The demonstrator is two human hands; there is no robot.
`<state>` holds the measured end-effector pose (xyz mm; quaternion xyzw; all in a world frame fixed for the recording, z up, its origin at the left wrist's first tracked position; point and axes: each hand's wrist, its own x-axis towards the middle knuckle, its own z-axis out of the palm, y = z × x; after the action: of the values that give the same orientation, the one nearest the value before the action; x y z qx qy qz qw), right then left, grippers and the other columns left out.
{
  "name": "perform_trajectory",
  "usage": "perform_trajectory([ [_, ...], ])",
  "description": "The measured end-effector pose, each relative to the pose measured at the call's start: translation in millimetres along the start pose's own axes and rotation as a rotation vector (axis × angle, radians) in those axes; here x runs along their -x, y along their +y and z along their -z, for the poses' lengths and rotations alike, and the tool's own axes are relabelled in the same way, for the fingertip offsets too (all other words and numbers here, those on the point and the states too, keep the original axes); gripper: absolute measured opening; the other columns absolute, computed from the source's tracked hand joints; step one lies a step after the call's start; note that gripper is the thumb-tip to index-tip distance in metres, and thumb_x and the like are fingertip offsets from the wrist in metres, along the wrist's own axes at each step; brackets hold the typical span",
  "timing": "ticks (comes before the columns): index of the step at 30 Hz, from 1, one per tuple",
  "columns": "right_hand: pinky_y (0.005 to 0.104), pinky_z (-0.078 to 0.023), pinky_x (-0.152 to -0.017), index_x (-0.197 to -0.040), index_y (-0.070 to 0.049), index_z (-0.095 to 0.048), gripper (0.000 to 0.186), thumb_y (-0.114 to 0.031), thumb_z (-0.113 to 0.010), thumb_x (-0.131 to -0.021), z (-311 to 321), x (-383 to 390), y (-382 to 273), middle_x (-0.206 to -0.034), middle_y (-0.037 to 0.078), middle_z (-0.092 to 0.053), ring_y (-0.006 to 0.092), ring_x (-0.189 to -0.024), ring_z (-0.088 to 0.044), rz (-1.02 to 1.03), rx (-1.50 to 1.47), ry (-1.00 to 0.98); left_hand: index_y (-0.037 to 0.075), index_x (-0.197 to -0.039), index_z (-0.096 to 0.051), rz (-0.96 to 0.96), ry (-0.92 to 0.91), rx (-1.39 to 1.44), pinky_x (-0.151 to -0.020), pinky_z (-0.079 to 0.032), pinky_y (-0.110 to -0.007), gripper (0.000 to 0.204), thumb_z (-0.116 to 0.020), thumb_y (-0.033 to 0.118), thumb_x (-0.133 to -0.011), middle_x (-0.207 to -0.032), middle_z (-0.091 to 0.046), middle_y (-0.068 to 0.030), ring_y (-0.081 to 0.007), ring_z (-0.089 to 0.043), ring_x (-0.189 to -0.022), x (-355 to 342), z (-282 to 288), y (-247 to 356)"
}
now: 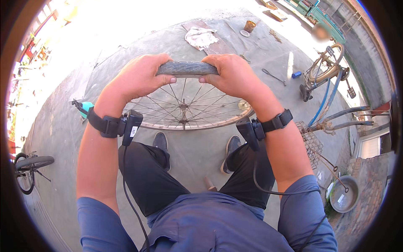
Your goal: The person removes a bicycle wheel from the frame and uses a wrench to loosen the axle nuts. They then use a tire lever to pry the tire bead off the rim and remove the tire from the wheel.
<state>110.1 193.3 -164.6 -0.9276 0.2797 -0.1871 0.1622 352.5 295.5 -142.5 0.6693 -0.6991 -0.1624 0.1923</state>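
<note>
My left hand (147, 75) and my right hand (224, 73) grip a grey bicycle tyre (187, 68) at the top of an upright-held or tilted wheel, thumbs on the near side and fingers curled over it. Between my forearms, the spoked wheel (183, 106) spreads out above my feet, its pale rim (184, 126) nearest me. Much of the tyre's sides is hidden by my hands and arms. Black strapped devices with cables sit on both my forearms.
At right lie a bicycle frame (323, 98), a wire basket (312, 149) and a metal basin (352, 193). A bicycle (31, 164) is at far left, a teal bottle (86, 107) beside my left arm. Ahead are a cloth (200, 37), can (249, 26), tool (273, 76) and blue cylinder (296, 74).
</note>
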Motion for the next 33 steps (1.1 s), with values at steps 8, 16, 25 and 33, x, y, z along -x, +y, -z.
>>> perform_trajectory([
  [8,0.0427,-0.055,-0.071,-0.107,-0.014,-0.076,0.024,-0.027,-0.079,-0.088,-39,-14,14,-0.093,0.008,-0.075,0.0325,-0.086,-0.07,0.03,0.121,0.32,0.01,-0.102,-0.071,-0.139,0.377,-0.107,-0.07,-0.052,-0.046,0.02,-0.078,0.024,-0.089,-0.087,-0.071,-0.0109,-0.0345,-0.068,-0.082,-9,-41,-28],
  [16,0.0405,-0.055,-0.072,-0.099,-0.017,-0.071,0.018,-0.022,-0.08,-0.084,-75,-16,20,-0.091,0.003,-0.074,0.0255,-0.085,-0.071,0.116,0.224,0.673,0.013,-0.107,-0.072,-0.323,0.819,-0.3,-0.074,-0.056,-0.04,0.023,-0.079,0.013,-0.085,-0.098,-0.076,-0.0038,-0.0281,-0.072,-0.087,-20,-76,-42],
  [25,0.042,-0.055,-0.089,-0.127,-0.009,-0.07,0.048,-0.029,-0.083,-0.085,9,-15,25,-0.108,0.015,-0.076,0.0359,-0.1,-0.071,-0.077,-0.224,-0.149,0.008,-0.113,-0.07,0.014,0.063,0.055,-0.079,-0.052,-0.044,0.029,-0.08,0.022,-0.09,-0.095,-0.073,-0.0125,-0.0319,-0.069,-0.088,2,-2,-37],
  [33,0.0401,-0.053,-0.084,-0.124,-0.005,-0.07,0.041,-0.027,-0.081,-0.091,0,3,25,-0.102,0.017,-0.075,0.0302,-0.096,-0.071,-0.153,-0.178,-0.155,0.004,-0.111,-0.071,0.09,-0.101,-0.008,-0.079,-0.051,-0.04,0.031,-0.082,0.021,-0.087,-0.088,-0.071,-0.0136,-0.0287,-0.067,-0.084,-6,12,-17],
])
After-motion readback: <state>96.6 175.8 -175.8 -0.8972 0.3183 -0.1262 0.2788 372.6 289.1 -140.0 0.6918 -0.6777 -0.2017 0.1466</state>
